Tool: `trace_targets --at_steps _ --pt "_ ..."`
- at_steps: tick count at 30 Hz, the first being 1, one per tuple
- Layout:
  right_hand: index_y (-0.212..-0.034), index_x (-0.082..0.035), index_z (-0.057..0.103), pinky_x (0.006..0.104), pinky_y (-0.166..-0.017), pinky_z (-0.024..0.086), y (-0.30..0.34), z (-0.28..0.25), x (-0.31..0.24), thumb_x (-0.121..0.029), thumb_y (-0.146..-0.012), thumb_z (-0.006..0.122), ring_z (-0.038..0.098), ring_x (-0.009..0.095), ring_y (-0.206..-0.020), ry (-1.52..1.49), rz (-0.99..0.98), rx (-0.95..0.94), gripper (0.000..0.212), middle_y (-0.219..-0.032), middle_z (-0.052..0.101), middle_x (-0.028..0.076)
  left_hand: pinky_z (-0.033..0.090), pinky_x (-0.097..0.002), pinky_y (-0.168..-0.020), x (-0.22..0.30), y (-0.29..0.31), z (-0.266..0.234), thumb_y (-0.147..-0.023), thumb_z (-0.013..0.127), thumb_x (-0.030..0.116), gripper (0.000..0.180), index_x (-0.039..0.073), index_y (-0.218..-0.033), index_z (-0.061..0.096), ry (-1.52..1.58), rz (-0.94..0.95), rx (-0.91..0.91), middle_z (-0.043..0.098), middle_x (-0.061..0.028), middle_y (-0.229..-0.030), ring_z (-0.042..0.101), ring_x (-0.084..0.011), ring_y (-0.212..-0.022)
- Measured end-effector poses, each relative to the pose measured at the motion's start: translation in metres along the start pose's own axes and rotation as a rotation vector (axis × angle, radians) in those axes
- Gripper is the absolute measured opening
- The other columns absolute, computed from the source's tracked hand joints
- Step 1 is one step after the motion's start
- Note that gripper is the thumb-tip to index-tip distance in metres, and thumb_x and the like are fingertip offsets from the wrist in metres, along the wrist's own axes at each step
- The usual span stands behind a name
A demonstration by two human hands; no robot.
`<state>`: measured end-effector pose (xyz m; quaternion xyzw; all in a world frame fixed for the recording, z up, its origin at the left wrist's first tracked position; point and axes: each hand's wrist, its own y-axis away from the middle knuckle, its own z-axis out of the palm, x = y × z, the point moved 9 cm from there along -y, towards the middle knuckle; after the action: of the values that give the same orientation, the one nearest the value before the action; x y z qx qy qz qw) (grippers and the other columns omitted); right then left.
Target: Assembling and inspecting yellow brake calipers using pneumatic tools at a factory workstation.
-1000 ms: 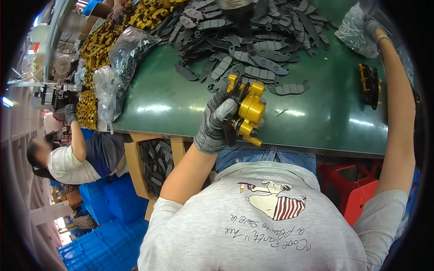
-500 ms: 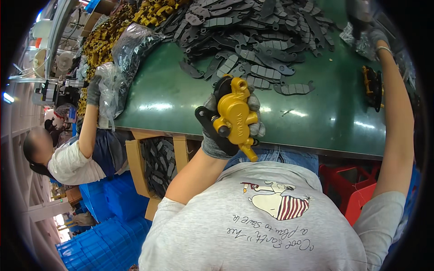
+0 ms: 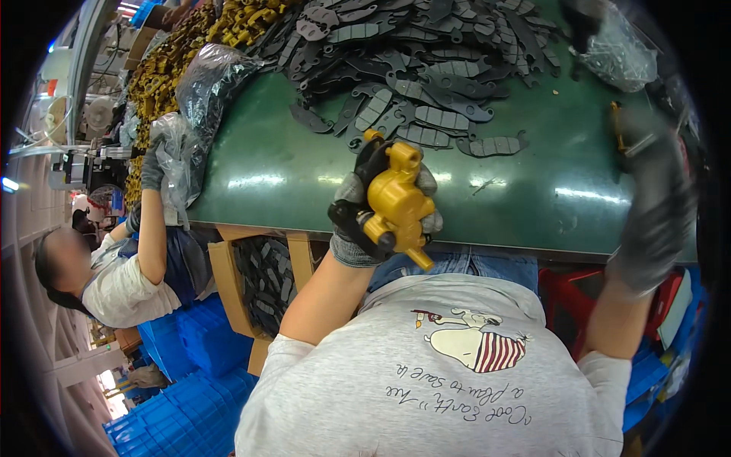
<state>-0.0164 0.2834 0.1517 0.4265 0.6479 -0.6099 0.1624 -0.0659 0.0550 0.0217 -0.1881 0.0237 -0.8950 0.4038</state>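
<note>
My left hand [image 3: 352,221], in a grey and black glove, is wrapped round a gold-yellow brake caliper [image 3: 396,194] above the near edge of the table. The caliper has black parts on its left side and a dark rubber cap. At the right edge my gloved right hand [image 3: 653,217] is smeared by motion, so its fingers and anything in them do not show clearly. Just beyond it, another yellow caliper [image 3: 617,126] lies on the table, partly covered. Ahead of my left hand is a large heap of dark brake pads [image 3: 434,72], with a single pad [image 3: 493,145] at its near edge.
A green table [image 3: 259,156] spans the front. Clear plastic bags lie at its left [image 3: 209,80] and far right [image 3: 620,49]. Yellow calipers [image 3: 164,76] are heaped far left, near a co-worker's gloved hand [image 3: 152,164]. Below are a pad-filled carton [image 3: 228,282], blue crates [image 3: 179,411] and a red stool [image 3: 560,301].
My right hand has come back from the plastic bag at the far right toward the table's near edge. The caliper in my left hand has tilted slightly.
</note>
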Motion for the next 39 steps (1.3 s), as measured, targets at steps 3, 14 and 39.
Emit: trace_targets --at_steps 3,14,39 --pt "-0.099 -0.008 0.061 0.0312 -0.075 0.045 0.019 0.077 -0.021 -0.008 -0.076 0.063 0.059 0.020 -0.089 0.169 -0.096 -0.310 0.023 -0.095 0.065 0.006 0.052 -0.0435 -0.077 -0.010 0.000 0.008 -0.072 0.069 0.043 0.066 0.006 -0.122 0.046 -0.136 -0.073 0.061 0.056 -0.0152 -0.109 0.062 -0.0318 -0.085" --pt "-0.084 -0.005 0.060 0.0361 -0.068 0.044 0.036 0.103 -0.006 -0.014 -0.078 0.062 0.056 0.026 -0.070 0.300 -0.017 -0.245 0.011 -0.077 0.060 0.009 0.052 -0.0407 -0.082 -0.005 0.016 -0.013 -0.065 0.077 0.037 0.079 0.002 -0.125 0.039 -0.536 0.035 0.322 0.048 -0.0161 -0.116 0.056 -0.0287 -0.100" --pt "-0.089 -0.001 0.057 0.0335 -0.066 0.048 0.060 0.099 0.023 -0.005 -0.078 0.060 0.058 0.025 -0.072 0.006 0.220 -0.203 0.012 -0.080 0.058 0.012 0.048 -0.0349 -0.088 0.003 0.011 0.031 -0.061 0.082 0.015 0.071 0.007 -0.122 0.048 -1.074 0.127 0.160 0.056 -0.0120 -0.116 0.056 -0.0215 -0.105"
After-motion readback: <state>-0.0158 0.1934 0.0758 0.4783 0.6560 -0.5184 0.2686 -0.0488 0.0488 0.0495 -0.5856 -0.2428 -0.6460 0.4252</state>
